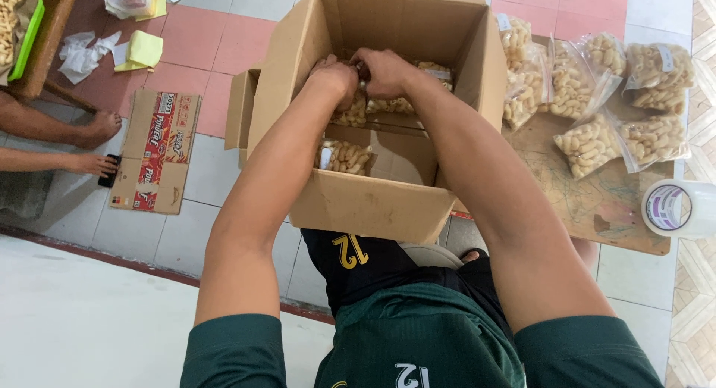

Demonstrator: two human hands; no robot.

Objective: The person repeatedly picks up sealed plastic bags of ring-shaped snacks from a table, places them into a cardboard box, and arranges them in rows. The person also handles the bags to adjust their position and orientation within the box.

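Floor: pink and pale tiles (186, 45) under you, a flattened printed carton (153, 153) lying off to your left, scraps of white and yellow paper (138, 52) beyond it.
Box: big open cardboard box (373, 201) sits right in front of your knees, flaps up, its near wall facing you.
Left hand: your left hand (335, 78) is down inside the box, fingers curled closed on the top of a clear snack bag (354, 108).
Right hand: your right hand (384, 71) is pressed in right beside it, knuckles up, closed on the same bag's top as far as I can make out.
Where the bag is: inside the box, toward the far wall, resting on other bags; one more bag (343, 157) lies lower and nearer you.
Handling: light, I'd judge — puffy pale snack pieces in thin film. Soft and crackly, slippery plastic, contents that crush easily, so no squeezing the belly.
Where to grip: take it by the gathered neck or a top corner, where there's only film.
Waiting pile: more filled bags (589, 142) lie on a wooden board (597, 209) to your right, just beside the box; a tape roll (675, 207) sits at the board's edge.
Hidden: your fingertips are buried behind your knuckles, so the exact pinch is unclear. Box bottom and far corners are blocked by your arms.
Cut off: another person's hand (93, 164) on a dark object at far left, body out of frame.
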